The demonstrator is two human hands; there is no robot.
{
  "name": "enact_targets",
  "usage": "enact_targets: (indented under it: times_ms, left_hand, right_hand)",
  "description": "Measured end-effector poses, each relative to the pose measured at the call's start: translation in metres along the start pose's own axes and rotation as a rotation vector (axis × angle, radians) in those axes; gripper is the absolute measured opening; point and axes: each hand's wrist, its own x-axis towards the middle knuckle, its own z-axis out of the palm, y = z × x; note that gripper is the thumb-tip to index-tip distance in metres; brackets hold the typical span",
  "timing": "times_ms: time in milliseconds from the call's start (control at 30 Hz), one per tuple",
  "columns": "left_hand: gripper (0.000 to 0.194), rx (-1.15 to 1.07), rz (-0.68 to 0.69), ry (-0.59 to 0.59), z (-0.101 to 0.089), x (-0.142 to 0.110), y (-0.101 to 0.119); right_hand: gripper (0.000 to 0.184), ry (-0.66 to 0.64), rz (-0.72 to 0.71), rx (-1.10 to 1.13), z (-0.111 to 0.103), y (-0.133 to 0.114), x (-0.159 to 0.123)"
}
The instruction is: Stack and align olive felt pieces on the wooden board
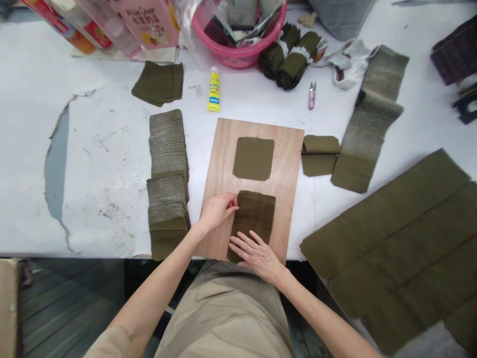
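A wooden board (218, 174) lies before me with two olive fabric pieces on it. The upper one is a flat pocket-shaped piece (254, 158) with cut corners. Below it rests a longer, darker fabric piece (257, 214), its lower end reaching the board's near edge. My left hand (219, 210) has its thumb and fingers pinched together at that piece's upper left edge. Spread flat over its lower part is my right hand (259, 256), fingers apart, pressing on the cloth.
Overlapping fabric stacks (167, 149) stand left of the board. To the right are a folded piece (320, 155), a fanned strip (372, 119) and large panels (402, 248). Behind lie a yellow glue tube (214, 92), thread snips (312, 95), fabric rolls (298, 59) and a pink basket (238, 57).
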Motion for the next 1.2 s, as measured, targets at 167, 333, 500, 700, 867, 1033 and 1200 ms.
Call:
enact_targets:
  times_ms: [167, 333, 500, 700, 867, 1033, 1200]
  left_hand:
    - [0.007, -0.02, 0.014, 0.022, 0.001, 0.002, -0.002]
    - [0.011, -0.175, -0.062, 0.123, 0.012, -0.018, -0.003]
    - [0.019, -0.486, -0.346, 0.091, 0.048, -0.086, 0.004]
    - [0.022, -0.519, -0.488, 0.119, 0.076, -0.13, 0.024]
    - [0.018, -0.366, -0.286, 0.179, 0.075, -0.133, 0.033]
    - [0.023, -0.26, -0.167, 0.169, 0.078, -0.137, 0.037]
    - [0.02, -0.259, -0.214, 0.151, 0.078, -0.138, 0.039]
  right_hand:
    - [0.05, 0.041, 0.088, 0.001, -0.011, 0.005, 0.001]
    - [0.055, 0.065, 0.212, -0.065, -0.009, 0.02, 0.009]
    - [0.056, 0.038, 0.204, -0.077, -0.005, 0.021, 0.007]
    - [0.055, 0.047, 0.207, -0.088, -0.006, 0.019, 0.008]
    - [0.059, 0.061, 0.213, -0.074, -0.006, 0.02, 0.009]
    - [0.059, 0.043, 0.211, -0.068, -0.007, 0.019, 0.008]
    - [0.059, 0.039, 0.219, -0.072, -0.007, 0.019, 0.009]
